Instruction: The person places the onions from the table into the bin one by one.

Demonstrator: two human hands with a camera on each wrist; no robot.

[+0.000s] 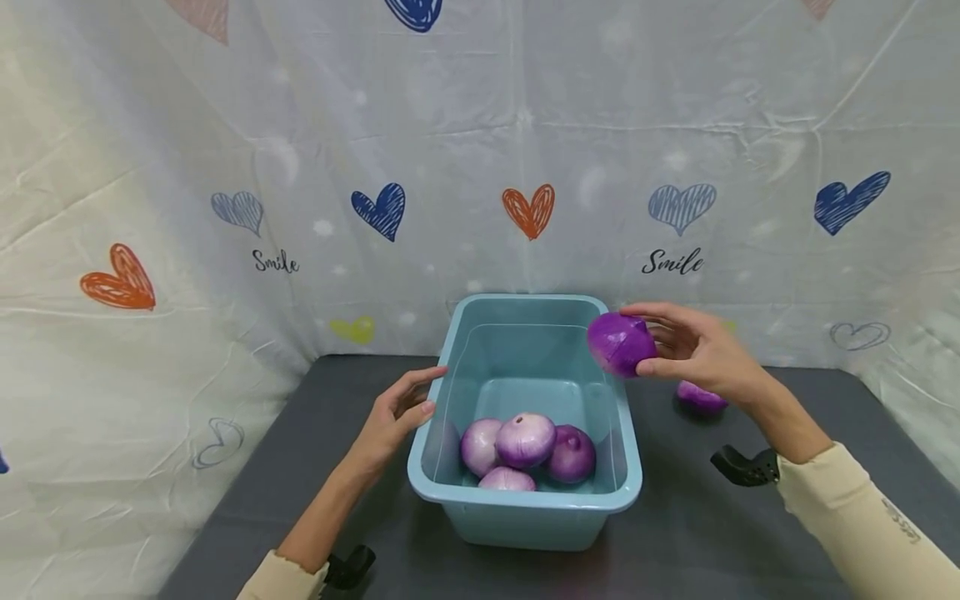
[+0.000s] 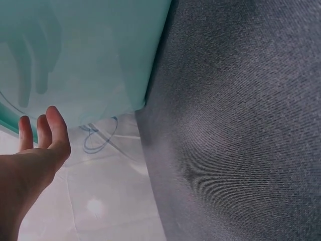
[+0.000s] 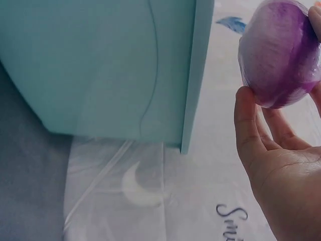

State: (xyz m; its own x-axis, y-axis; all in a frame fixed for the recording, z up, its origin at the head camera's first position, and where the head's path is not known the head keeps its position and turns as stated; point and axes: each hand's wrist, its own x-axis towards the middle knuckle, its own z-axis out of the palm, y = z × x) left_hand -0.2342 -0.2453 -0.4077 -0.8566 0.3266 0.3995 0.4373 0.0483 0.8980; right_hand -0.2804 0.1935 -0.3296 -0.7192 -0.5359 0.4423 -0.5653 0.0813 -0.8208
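Note:
My right hand [image 1: 693, 354] holds a purple onion [image 1: 621, 344] between fingers and thumb, above the right rim of a blue-green plastic basin [image 1: 525, 500]. In the right wrist view that onion [image 3: 278, 52] has a shiny surface, paler on one side, and is raised clear of the basin wall [image 3: 100, 70]. Several onions [image 1: 525, 440], pale to dark purple, lie grouped at the near end inside the basin. My left hand [image 1: 397, 412] is at the basin's left rim with its fingers extended. The left wrist view shows those fingers [image 2: 57, 128] beside the basin's outer wall [image 2: 95, 65].
Another purple onion [image 1: 701, 397] lies on the dark grey tabletop [image 1: 697, 517] right of the basin, partly behind my right hand. A pale curtain [image 1: 450, 150] printed with hearts hangs close behind the basin. Black straps [image 1: 746, 467] sit at both wrists.

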